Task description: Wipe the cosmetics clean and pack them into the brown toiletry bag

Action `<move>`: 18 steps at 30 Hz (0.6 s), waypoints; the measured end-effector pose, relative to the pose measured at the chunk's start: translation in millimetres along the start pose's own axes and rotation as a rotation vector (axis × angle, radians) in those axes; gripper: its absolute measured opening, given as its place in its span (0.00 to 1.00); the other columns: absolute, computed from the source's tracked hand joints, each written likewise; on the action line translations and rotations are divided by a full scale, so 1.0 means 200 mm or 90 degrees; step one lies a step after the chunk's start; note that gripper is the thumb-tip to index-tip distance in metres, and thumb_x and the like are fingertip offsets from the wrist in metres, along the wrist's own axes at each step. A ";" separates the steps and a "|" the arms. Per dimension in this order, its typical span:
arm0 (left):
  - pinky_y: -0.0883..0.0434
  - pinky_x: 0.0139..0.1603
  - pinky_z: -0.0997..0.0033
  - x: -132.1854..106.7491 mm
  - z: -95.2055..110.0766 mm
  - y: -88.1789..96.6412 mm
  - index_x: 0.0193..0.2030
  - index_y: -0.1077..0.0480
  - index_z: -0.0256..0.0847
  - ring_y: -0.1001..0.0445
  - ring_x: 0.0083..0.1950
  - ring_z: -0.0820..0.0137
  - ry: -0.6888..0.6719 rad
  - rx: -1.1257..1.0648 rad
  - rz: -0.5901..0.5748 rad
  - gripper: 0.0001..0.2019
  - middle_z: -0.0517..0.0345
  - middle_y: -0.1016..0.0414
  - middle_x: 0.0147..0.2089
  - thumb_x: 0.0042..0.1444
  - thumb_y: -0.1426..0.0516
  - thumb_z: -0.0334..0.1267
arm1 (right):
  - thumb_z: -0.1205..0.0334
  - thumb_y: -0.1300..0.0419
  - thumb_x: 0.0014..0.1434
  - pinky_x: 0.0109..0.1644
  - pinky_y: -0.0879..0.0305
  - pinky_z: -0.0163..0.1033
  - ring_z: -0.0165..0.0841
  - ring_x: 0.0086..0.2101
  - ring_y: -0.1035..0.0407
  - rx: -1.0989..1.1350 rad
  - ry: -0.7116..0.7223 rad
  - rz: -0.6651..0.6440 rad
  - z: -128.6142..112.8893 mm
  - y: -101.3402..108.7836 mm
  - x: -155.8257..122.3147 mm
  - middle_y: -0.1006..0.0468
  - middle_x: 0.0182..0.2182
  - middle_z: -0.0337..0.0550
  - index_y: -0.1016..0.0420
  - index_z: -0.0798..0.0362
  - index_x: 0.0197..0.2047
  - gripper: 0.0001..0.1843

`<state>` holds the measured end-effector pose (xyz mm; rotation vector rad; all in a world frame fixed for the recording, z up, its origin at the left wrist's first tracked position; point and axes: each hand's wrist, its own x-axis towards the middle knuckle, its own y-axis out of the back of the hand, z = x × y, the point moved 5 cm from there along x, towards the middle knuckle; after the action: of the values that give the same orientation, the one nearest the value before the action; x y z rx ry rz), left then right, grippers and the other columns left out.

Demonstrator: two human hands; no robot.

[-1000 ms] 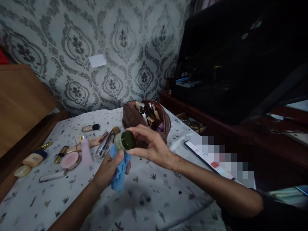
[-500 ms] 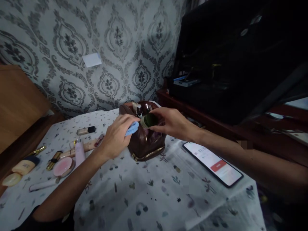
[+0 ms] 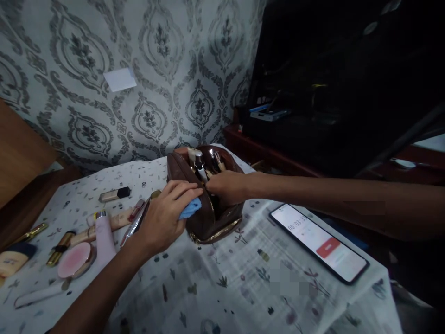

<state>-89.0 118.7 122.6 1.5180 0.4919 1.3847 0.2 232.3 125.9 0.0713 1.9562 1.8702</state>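
A brown cosmetic bag [image 3: 212, 222] stands open on the patterned tablecloth [image 3: 243, 287], with tubes and bottles sticking up out of it. My right hand [image 3: 225, 185] reaches down into the bag's opening, its fingers curled and hidden inside; the green-lidded jar is out of sight. My left hand [image 3: 167, 213] rests against the bag's near edge, fingers closed on a blue cloth [image 3: 190, 208].
Several cosmetics lie at the left: a pink compact [image 3: 74, 260], a pink tube [image 3: 103, 234], gold lipsticks [image 3: 60, 242], a small bottle [image 3: 114, 194]. A phone [image 3: 320, 242] with a lit screen lies at the right. A dark wooden shelf stands behind it.
My right hand carried the green-lidded jar from in front of me over to the bag and down into it. My left hand followed with the blue cloth and came to the bag's edge.
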 end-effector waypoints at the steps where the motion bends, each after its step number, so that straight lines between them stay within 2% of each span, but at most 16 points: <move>1: 0.26 0.54 0.52 0.00 0.00 0.00 0.57 0.30 0.40 0.32 0.59 0.58 -0.004 -0.005 0.004 0.28 0.49 0.26 0.58 0.51 0.52 0.20 | 0.68 0.35 0.53 0.42 0.31 0.40 0.44 0.42 0.23 -0.019 -0.004 -0.023 -0.01 -0.02 0.01 0.18 0.40 0.54 0.20 0.58 0.46 0.15; 3: 0.26 0.55 0.54 0.00 0.00 0.00 0.57 0.30 0.40 0.32 0.58 0.58 -0.011 -0.015 0.008 0.27 0.49 0.26 0.57 0.52 0.51 0.20 | 0.68 0.39 0.58 0.42 0.30 0.40 0.44 0.44 0.22 -0.066 -0.014 -0.074 -0.02 -0.06 0.02 0.18 0.41 0.56 0.21 0.60 0.48 0.14; 8: 0.27 0.56 0.53 0.00 0.00 0.00 0.57 0.31 0.40 0.32 0.59 0.58 -0.005 -0.019 0.011 0.25 0.49 0.26 0.58 0.54 0.51 0.21 | 0.70 0.43 0.62 0.44 0.30 0.43 0.46 0.46 0.23 -0.109 0.000 -0.095 -0.05 -0.08 0.02 0.19 0.43 0.60 0.22 0.62 0.48 0.13; 10: 0.27 0.56 0.52 -0.01 0.00 0.00 0.58 0.31 0.40 0.33 0.60 0.58 -0.004 -0.023 0.005 0.26 0.49 0.27 0.58 0.53 0.51 0.20 | 0.71 0.40 0.59 0.44 0.30 0.44 0.46 0.45 0.23 -0.113 0.004 -0.086 -0.03 -0.05 0.01 0.18 0.41 0.57 0.21 0.60 0.44 0.11; 13: 0.28 0.58 0.50 -0.03 -0.02 -0.01 0.61 0.34 0.40 0.34 0.62 0.57 -0.002 -0.031 -0.010 0.29 0.49 0.28 0.61 0.52 0.52 0.20 | 0.73 0.33 0.49 0.45 0.31 0.42 0.41 0.42 0.22 -0.100 -0.013 -0.035 0.02 0.01 -0.01 0.18 0.33 0.46 0.21 0.56 0.32 0.05; 15: 0.29 0.59 0.49 -0.05 -0.03 -0.01 0.62 0.35 0.41 0.35 0.63 0.57 0.003 -0.039 -0.010 0.31 0.49 0.29 0.62 0.51 0.52 0.20 | 0.75 0.31 0.43 0.45 0.32 0.40 0.39 0.39 0.23 -0.104 -0.017 -0.008 0.05 0.04 -0.02 0.19 0.29 0.41 0.23 0.54 0.26 0.08; 18: 0.30 0.61 0.49 -0.06 -0.03 0.00 0.63 0.35 0.42 0.35 0.64 0.57 0.005 -0.057 0.002 0.32 0.49 0.29 0.62 0.50 0.52 0.20 | 0.79 0.32 0.41 0.47 0.32 0.43 0.39 0.38 0.23 -0.108 -0.017 0.015 0.05 0.05 -0.02 0.19 0.27 0.40 0.25 0.53 0.23 0.11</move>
<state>-97.9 110.6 114.8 1.4423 0.4258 1.3973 4.5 241.9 137.4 0.0674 1.7790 2.0321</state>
